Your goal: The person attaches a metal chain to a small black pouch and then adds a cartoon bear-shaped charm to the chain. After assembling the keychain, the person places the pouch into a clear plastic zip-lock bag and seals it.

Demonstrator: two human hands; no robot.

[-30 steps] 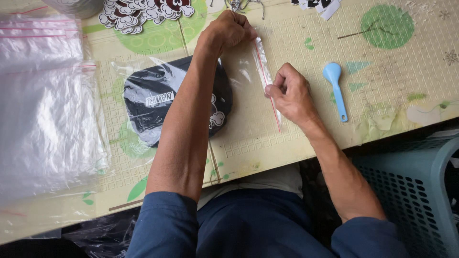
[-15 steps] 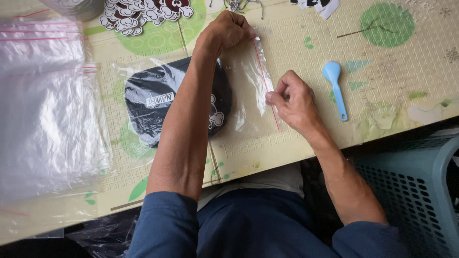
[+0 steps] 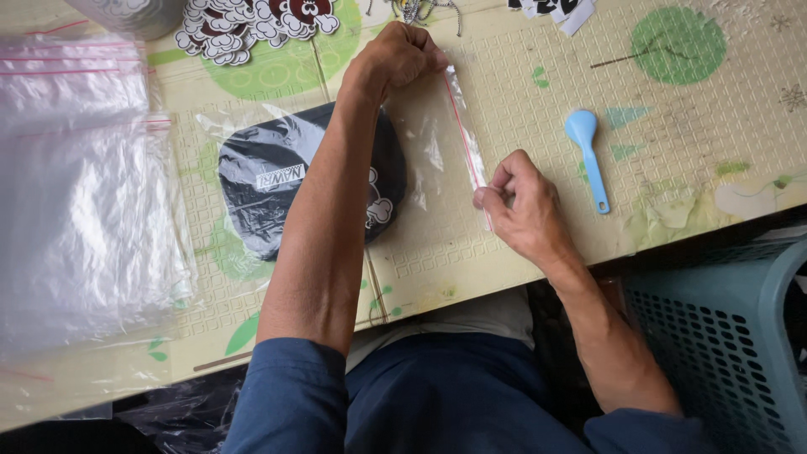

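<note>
While left hand (image 3: 402, 52) fingers clamp bag (image 3: 437, 147) corner, right hand (image 3: 517, 202) fingers pinch seal.

Soft even daylight, sharp focus, faint shadows

This looks like a small home packing workshop: a counter (image 3: 521, 76) covered in patterned embossed vinyl, a stack of clear zip bags (image 3: 80, 202), piles of cartoon stickers (image 3: 252, 21), and a plastic basket (image 3: 723, 345) beside the seat.
</note>
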